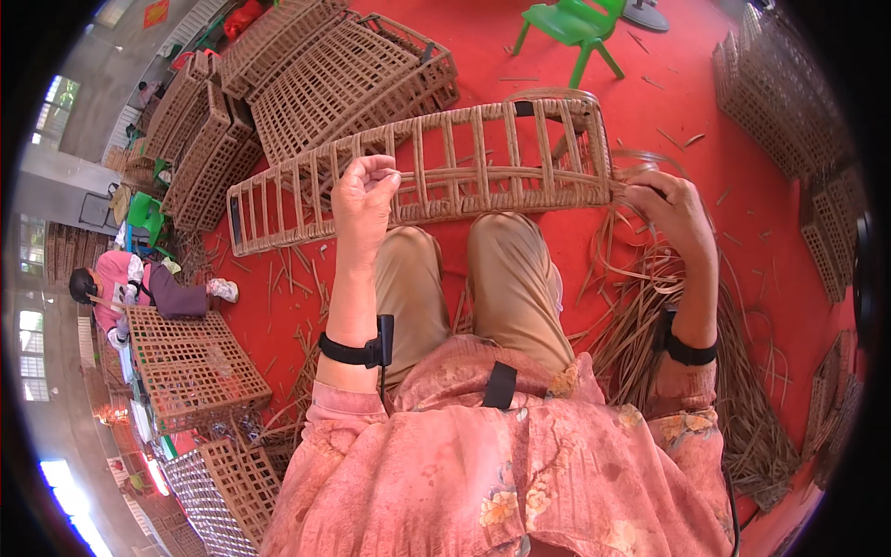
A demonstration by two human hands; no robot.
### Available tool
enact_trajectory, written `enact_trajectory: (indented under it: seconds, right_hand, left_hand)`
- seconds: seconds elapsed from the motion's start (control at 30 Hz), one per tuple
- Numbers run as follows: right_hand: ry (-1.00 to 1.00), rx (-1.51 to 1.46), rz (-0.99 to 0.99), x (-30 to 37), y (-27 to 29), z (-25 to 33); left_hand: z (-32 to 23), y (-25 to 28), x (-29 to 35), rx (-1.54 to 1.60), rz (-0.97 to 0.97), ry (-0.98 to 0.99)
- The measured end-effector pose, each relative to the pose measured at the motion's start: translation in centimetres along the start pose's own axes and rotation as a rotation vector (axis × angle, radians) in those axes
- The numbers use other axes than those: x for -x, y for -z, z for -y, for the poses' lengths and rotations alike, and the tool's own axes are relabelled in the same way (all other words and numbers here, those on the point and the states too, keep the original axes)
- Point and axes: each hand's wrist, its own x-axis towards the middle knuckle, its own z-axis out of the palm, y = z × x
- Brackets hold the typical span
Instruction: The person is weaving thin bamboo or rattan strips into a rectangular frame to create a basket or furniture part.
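Observation:
A long wicker basket frame (pixel 445 181) lies across in front of my knees, its side a row of upright ribs between wrapped rims. My left hand (pixel 365 197) is raised in front of its left half, thumb and fingertips pinched together. Whether a thin strand lies in that pinch, I cannot make out. At the frame's right end my right hand (pixel 670 206) has its fingers closed on a brown wicker strand by the corner. Loose strands hang below that corner and loop behind the hand. Beside my right forearm spreads a heap of long wicker strands (pixel 631 357).
Stacked woven baskets (pixel 343 88) stand at the far left, with more baskets (pixel 775 102) at the far right. A green plastic chair (pixel 577 23) is at the back. On the left a person in pink (pixel 139 278) sits by a basket (pixel 195 367). Offcuts litter the red floor (pixel 668 93).

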Motion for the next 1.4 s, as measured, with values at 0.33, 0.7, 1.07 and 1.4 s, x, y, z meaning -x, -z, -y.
enact_trajectory:
  seconds: [0.33, 0.7, 1.07, 1.4]
  right_hand:
    - [0.013, 0.074, -0.022, 0.0, 0.9, -1.7]
    - [0.006, -0.100, 0.008, -0.5, 0.9, -2.5]
    - [-0.023, -0.029, 0.068, -1.3, 0.9, -0.8]
    - [-0.054, 0.014, 0.089, -1.5, -0.4, 0.1]
  left_hand:
    - [0.5, 1.2, 1.3, -0.788, -0.176, -0.356]
    - [0.0, 2.0, 0.3, -0.808, -0.016, -0.429]
    - [-2.3, 6.1, -5.4, -0.959, 0.516, -0.417]
    - [-2.3, 8.2, -4.9, -0.566, 0.466, 0.040]
